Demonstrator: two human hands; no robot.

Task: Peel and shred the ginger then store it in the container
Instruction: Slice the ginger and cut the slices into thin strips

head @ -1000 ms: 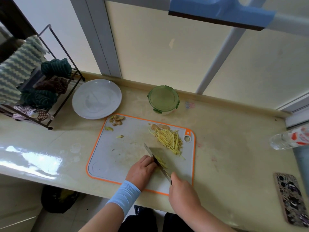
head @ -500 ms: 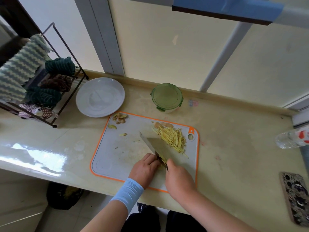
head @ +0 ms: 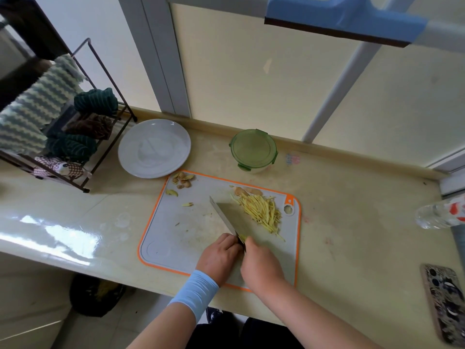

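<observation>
You are already far into the shredding. The peeling looks finished: a small heap of ginger peels (head: 182, 178) lies at the far left corner of the cutting board (head: 181, 238), and a good pile of ginger shreds (head: 261, 212) lies on its far right part, just beside the blade. Your right hand (head: 261, 268) is wrapped around the handle of the knife (head: 226, 219), and the blade points away from you. Your left hand (head: 220, 258), with fingers curled, holds down a small ginger piece (head: 242, 238) right against the blade. Only a yellow sliver of it shows, so I judge that little remains to cut. Two pale pieces (head: 245, 190) lie at the far end of the pile; I cannot tell if they are slices or scraps. The storing is not begun: the round container (head: 253, 149) stands behind the board with its green lid on, so you must open it and move the shreds in.
</observation>
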